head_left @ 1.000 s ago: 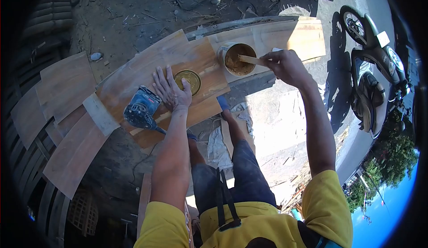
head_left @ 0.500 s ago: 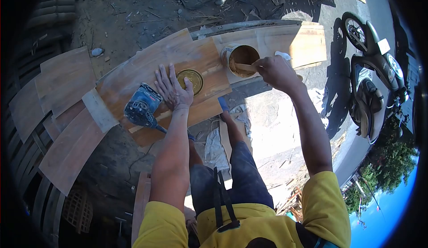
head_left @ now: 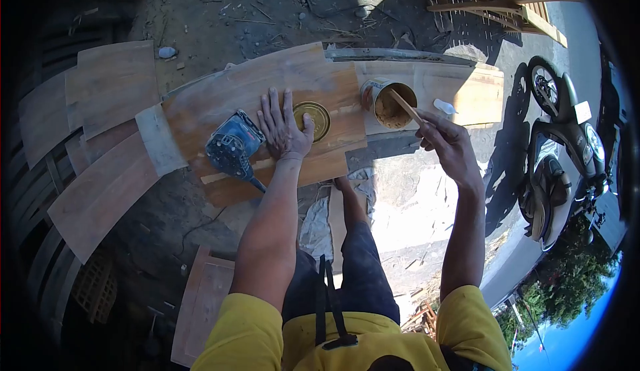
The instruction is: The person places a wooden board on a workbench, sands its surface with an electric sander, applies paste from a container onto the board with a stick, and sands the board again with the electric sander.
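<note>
One open can [head_left: 370,97] between both hands [head_left: 288,130] [head_left: 453,150], nearer the right.

One head-worn view, facing forward and steeply down
It looks from above the yellow shirt [head_left: 310,348] toward the left hand [head_left: 287,131], right hand [head_left: 453,148] and boards [head_left: 343,114], fairly near; its wide, round-edged field blackens the corners and takes in a farther motorbike [head_left: 573,138], tilted sideways, and sky [head_left: 575,324] at right.

It's an outdr woodwkg spot: flat brn wood panels [head_left: 341,86], blue-blk power sander [head_left: 235,140], grey dirt ground [head_left: 227,28].
</note>
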Demonstrator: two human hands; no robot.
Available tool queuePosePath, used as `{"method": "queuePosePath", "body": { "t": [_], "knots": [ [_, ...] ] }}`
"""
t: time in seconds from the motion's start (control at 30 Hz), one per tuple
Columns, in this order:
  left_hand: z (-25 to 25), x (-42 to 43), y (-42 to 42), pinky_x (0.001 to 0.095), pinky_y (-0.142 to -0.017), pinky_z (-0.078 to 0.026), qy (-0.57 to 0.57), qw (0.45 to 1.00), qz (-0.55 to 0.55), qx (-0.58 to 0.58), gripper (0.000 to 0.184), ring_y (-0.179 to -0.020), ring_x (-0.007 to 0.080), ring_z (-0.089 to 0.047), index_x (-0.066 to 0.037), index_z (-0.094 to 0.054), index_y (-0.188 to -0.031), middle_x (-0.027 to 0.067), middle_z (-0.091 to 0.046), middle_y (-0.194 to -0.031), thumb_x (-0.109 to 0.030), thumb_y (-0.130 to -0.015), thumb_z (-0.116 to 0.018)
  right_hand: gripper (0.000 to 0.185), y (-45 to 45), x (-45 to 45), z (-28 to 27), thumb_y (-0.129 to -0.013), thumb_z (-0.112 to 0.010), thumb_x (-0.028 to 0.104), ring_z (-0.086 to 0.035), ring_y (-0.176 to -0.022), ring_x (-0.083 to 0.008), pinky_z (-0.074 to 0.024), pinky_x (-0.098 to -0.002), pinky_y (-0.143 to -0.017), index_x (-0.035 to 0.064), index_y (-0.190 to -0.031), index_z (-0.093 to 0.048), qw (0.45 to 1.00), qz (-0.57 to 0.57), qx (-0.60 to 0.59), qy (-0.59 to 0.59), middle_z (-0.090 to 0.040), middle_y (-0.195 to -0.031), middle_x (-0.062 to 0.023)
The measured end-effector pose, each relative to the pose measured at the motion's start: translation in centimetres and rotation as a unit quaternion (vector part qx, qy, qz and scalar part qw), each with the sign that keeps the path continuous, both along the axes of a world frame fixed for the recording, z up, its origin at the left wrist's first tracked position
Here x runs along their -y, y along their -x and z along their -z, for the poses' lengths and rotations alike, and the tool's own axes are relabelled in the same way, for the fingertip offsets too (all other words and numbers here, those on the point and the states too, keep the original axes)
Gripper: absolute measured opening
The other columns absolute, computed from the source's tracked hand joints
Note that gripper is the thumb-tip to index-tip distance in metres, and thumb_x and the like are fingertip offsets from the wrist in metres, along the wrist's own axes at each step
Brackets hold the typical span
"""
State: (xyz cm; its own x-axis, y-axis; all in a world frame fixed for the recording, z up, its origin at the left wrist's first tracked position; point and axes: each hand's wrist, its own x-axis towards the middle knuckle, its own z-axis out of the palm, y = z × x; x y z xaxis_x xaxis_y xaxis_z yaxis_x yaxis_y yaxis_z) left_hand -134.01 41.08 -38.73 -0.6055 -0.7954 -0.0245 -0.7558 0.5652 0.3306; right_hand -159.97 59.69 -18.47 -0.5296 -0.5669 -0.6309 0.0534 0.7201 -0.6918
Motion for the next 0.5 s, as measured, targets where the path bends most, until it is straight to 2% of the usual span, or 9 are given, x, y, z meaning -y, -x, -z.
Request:
{"method": "queuePosePath", "body": {
  "t": [0.03,0.07,0.13,0.2,0.23,0.27,0.33,0.37,0.5],
  "knots": [
    [0.1,0.0,0.0,0.0601,-0.131,-0.016,-0.01,1.0,0.0,-0.002,0.08,-0.163,0.0399,-0.021,-0.018,-0.035,-0.168,0.0176,-0.028,-0.175,-0.04,-0.095,-0.06,0.034,-1.2,1.4,0.3,-0.111,-0.06,0.02,-0.065,-0.082,-0.0093,-0.0568,-0.0283,-0.076,0.009,-0.143,-0.07,0.999,-0.008,0.017,0.027,-0.073,-0.094,-0.0055],
    [0.1,-0.1,0.0,0.0597,-0.131,-0.015,-0.021,1.0,0.001,-0.007,0.08,-0.163,0.0397,-0.021,-0.018,-0.035,-0.168,0.0173,-0.028,-0.175,-0.041,-0.095,-0.059,0.034,-2.7,3.1,1.0,-0.111,-0.06,0.019,-0.068,-0.08,-0.0109,-0.0576,-0.03,-0.074,0.009,-0.143,-0.07,0.999,0.002,0.006,0.042,-0.073,-0.093,-0.0055],
    [0.3,-0.1,0.1,0.0593,-0.131,-0.014,-0.021,1.0,-0.007,-0.008,0.08,-0.164,0.0391,-0.02,-0.018,-0.035,-0.168,0.0169,-0.027,-0.176,-0.042,-0.095,-0.06,0.035,-6.0,6.7,2.3,-0.11,-0.061,0.017,-0.072,-0.078,-0.012,-0.0579,-0.0313,-0.07,0.0094,-0.144,-0.068,0.997,0.038,0.025,0.065,-0.074,-0.094,-0.0084],
    [0.2,-0.1,0.0,0.0582,-0.132,-0.013,-0.036,0.999,-0.007,-0.01,0.08,-0.164,0.0385,-0.019,-0.018,-0.034,-0.168,0.0161,-0.027,-0.176,-0.041,-0.095,-0.06,0.038,-8.7,9.8,4.8,-0.108,-0.064,0.016,-0.075,-0.075,-0.0165,-0.0587,-0.0345,-0.068,0.0092,-0.145,-0.065,0.998,0.022,-0.026,0.043,-0.075,-0.094,-0.0148],
    [-0.1,0.0,0.1,0.0592,-0.132,-0.013,-0.043,0.999,-0.003,-0.007,0.081,-0.164,0.0397,-0.017,-0.017,-0.033,-0.168,0.0172,-0.026,-0.176,-0.04,-0.095,-0.061,0.04,-9.7,11.3,6.1,-0.105,-0.066,0.016,-0.078,-0.081,-0.0273,-0.0598,-0.0392,-0.073,0.0099,-0.145,-0.064,0.998,0.018,-0.056,0.026,-0.075,-0.097,-0.0216],
    [-0.1,0.0,0.0,0.0592,-0.132,-0.013,-0.043,0.999,-0.006,-0.006,0.081,-0.164,0.0397,-0.017,-0.017,-0.033,-0.168,0.0172,-0.026,-0.176,-0.04,-0.095,-0.061,0.04,-10.4,12.1,8.2,-0.105,-0.066,0.016,-0.078,-0.081,-0.0273,-0.0598,-0.0392,-0.073,0.0099,-0.145,-0.064,0.998,0.015,-0.055,0.026,-0.075,-0.097,-0.0216],
    [0.1,0.0,0.0,0.0589,-0.132,-0.012,-0.047,0.999,0.0,-0.01,0.082,-0.165,0.0395,-0.016,-0.018,-0.031,-0.169,0.0167,-0.025,-0.176,-0.04,-0.096,-0.062,0.042,-11.5,13.7,11.3,-0.104,-0.066,0.015,-0.076,-0.09,-0.0388,-0.0596,-0.045,-0.078,0.0116,-0.146,-0.064,0.946,-0.042,-0.297,0.121,-0.075,-0.102,-0.0255],
    [0.1,-0.1,0.0,0.0589,-0.132,-0.012,-0.048,0.999,-0.002,-0.009,0.082,-0.165,0.0395,-0.016,-0.018,-0.031,-0.169,0.0167,-0.025,-0.176,-0.04,-0.096,-0.062,0.043,-11.7,14.3,11.8,-0.103,-0.068,0.019,-0.073,-0.108,-0.0461,-0.0582,-0.0466,-0.092,0.0098,-0.145,-0.065,0.965,-0.042,-0.255,0.048,-0.074,-0.119,-0.0288],
    [0.3,-0.1,-0.1,0.059,-0.132,-0.011,-0.058,0.998,-0.004,-0.015,0.083,-0.165,0.0392,-0.015,-0.019,-0.03,-0.169,0.0161,-0.024,-0.176,-0.04,-0.097,-0.064,0.04,-12.3,16.3,13.9,-0.105,-0.063,0.018,-0.074,-0.103,-0.0449,-0.0589,-0.0489,-0.088,0.0093,-0.144,-0.066,0.961,-0.052,-0.271,0.02,-0.074,-0.119,-0.0285]
  ]
}}
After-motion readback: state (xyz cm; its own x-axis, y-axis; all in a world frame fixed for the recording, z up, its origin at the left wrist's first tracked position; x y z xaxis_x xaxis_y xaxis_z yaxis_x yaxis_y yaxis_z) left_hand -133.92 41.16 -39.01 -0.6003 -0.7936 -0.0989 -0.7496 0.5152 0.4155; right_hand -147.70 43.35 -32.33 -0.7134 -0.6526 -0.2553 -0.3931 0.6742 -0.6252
